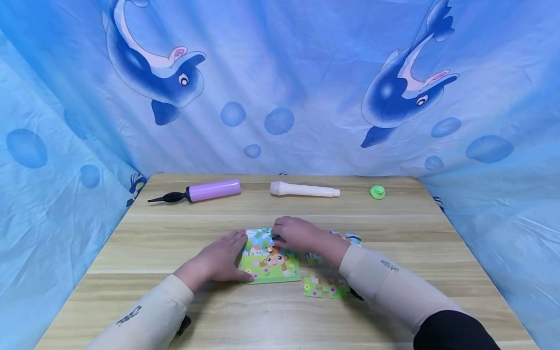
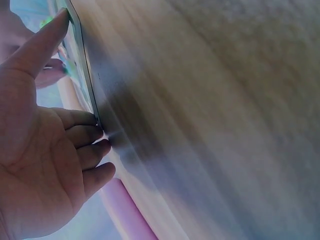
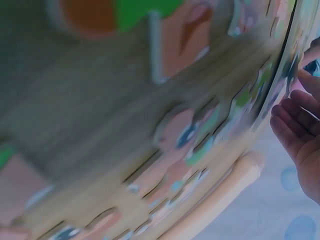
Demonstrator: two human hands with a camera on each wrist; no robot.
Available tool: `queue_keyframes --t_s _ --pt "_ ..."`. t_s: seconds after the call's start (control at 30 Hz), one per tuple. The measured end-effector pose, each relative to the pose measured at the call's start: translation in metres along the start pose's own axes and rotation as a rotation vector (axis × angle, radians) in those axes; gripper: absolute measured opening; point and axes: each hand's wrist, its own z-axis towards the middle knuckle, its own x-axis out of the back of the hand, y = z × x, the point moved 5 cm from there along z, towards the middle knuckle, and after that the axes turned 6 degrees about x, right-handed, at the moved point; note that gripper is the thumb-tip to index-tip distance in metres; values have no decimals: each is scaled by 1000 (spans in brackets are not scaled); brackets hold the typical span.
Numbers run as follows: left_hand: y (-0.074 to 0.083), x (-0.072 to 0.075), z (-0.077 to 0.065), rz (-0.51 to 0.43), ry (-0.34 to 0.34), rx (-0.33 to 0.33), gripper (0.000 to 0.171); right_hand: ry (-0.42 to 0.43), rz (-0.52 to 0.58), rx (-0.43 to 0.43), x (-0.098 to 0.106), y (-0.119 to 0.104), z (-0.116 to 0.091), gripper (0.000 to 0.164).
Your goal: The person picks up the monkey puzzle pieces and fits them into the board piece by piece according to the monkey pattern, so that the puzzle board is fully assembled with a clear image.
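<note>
A jigsaw board [image 1: 273, 273] with a monkey, a house and flowers lies on the table. My left hand [image 1: 224, 257] rests along its left side, thumb by the near left corner and fingers up the edge. In the left wrist view, the fingertips [image 2: 95, 131] touch the board's rim. Over the board's far right part is my right hand [image 1: 297, 236], fingers bent down. It pinches a puzzle piece [image 3: 291, 74], seen edge-on in the right wrist view and mostly hidden by the fingers. Several loose puzzle pieces [image 1: 314, 287] lie right of the board, partly under my right forearm.
Along the table's far side lie a purple balloon pump [image 1: 214, 190], a white stick-shaped thing [image 1: 306, 189] with a grey end, and a green toy duck [image 1: 377, 192]. A blue curtain [image 1: 280, 73] with dolphins hangs behind the wooden table [image 1: 144, 253].
</note>
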Motion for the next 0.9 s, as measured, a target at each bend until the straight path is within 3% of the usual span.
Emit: queue_keyframes --t_s 0.4,0.9 --pt "-1 1 2 -4 8 -6 114 -6 -93 30 -9 -10 17 25" --pt "1 2 1 -37 -5 -14 114 -50 -76 2 -13 -12 34 31"
